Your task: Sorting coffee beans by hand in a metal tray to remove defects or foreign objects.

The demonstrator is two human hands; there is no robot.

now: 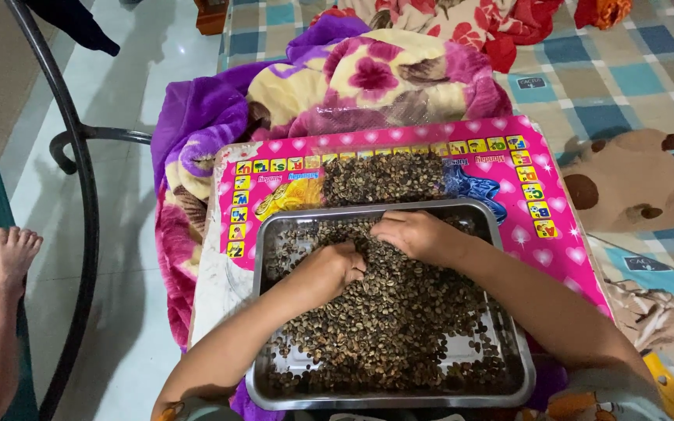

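A rectangular metal tray [509, 312] sits on a pink board [563, 234] and is filled with small dark brown beans [399, 327]. My left hand [329, 265] rests knuckles-up in the beans at the tray's far middle, fingers curled into them. My right hand [415, 234] lies just beyond it, palm down on the beans at the far rim, fingers bent. The two hands nearly touch. A second heap of the same beans [384, 178] lies on the board beyond the tray.
A purple and pink floral blanket [290, 101] bunches under and behind the board. A brown plush toy [633, 183] lies at the right on a checked mat. Another person's bare foot [11, 253] and a dark curved metal frame [83, 203] are at the left, over a pale tiled floor.
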